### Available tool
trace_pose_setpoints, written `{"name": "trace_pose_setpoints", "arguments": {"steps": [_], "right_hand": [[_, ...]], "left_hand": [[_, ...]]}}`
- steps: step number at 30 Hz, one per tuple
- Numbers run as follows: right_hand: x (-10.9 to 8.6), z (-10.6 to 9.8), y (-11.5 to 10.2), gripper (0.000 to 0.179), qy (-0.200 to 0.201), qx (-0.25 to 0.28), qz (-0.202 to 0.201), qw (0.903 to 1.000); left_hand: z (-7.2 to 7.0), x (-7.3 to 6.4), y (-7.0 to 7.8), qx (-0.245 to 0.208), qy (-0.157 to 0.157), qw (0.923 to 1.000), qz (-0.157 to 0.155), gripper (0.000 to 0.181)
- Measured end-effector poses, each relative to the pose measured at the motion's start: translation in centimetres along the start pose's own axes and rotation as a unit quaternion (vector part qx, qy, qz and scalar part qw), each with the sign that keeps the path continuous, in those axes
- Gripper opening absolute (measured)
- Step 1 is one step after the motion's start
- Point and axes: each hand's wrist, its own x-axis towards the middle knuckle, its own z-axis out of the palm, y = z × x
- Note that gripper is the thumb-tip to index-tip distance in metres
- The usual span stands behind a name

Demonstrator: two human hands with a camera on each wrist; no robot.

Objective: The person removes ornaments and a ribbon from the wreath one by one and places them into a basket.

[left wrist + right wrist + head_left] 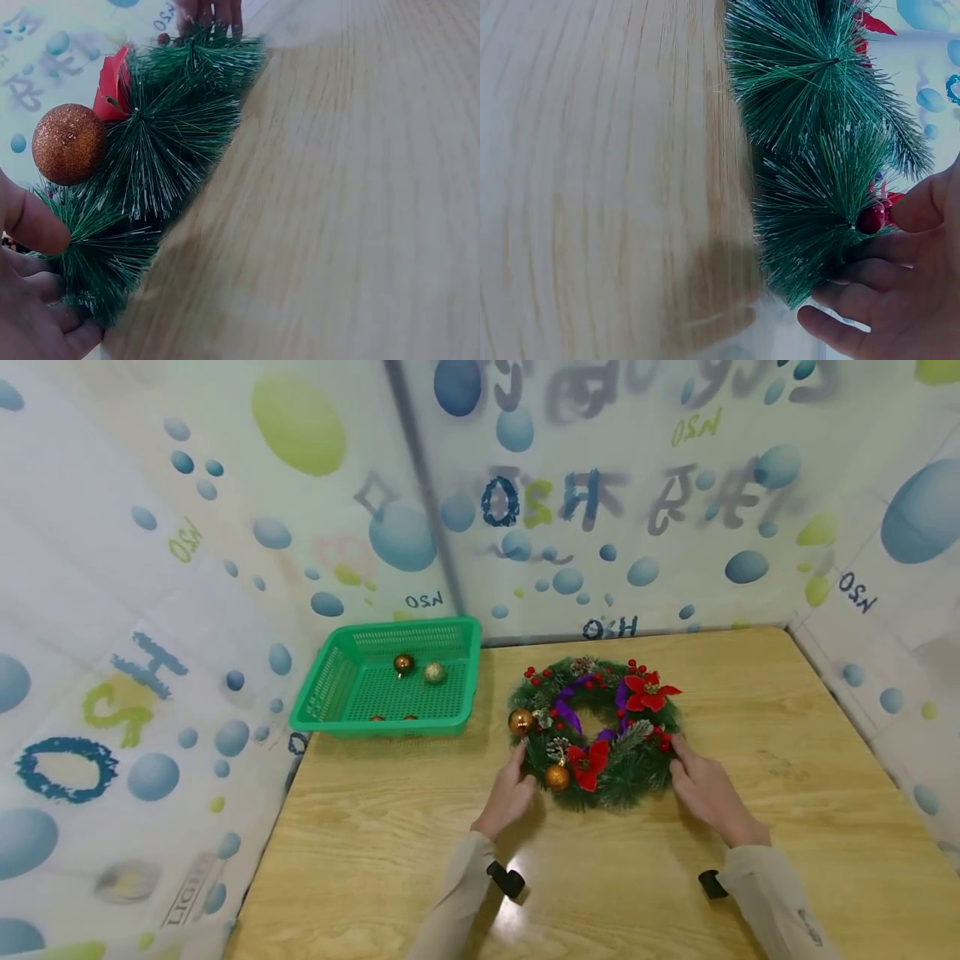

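A green Christmas wreath [622,785] lies on the table, trimmed with red poinsettias [588,763], purple ribbon [567,713], red berries and pinecones. Two baubles, one shiny gold [521,722] and one glittery orange [557,777], sit on its left side. My left hand [510,797] grips the wreath's left edge, thumb [41,225] above the needles and fingers low at the side. On the opposite edge my right hand [708,789] holds the wreath, its thumb beside a red berry [871,218]. The needles partly hide the fingertips of both hands.
A green plastic basket [390,727] stands at the table's back left. Inside are a brown bauble [403,663], a pale gold bauble [434,672] and two reddish ones mostly behind the front wall. Printed sheeting [645,602] encloses the wooden table [375,860] at the back and sides.
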Motion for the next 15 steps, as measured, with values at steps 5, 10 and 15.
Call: {"name": "trace_pose_setpoints", "arguments": {"steps": [5, 10, 15], "right_hand": [[-0.33, 0.27, -0.18, 0.060, -0.001, -0.011, -0.003, 0.9999], [-0.53, 0.61, -0.26, 0.060, 0.009, -0.010, -0.002, 0.9999], [-0.69, 0.99, -0.57, 0.057, 0.031, -0.012, -0.011, 0.9994]], "left_hand": [[-0.15, 0.30, -0.12, 0.002, -0.005, 1.0000, -0.004, 0.071], [-0.43, 0.47, -0.05, 0.002, -0.010, 0.9998, -0.018, 0.070], [-0.97, 0.82, -0.06, 0.000, 0.003, 0.9998, -0.022, 0.067]]}}
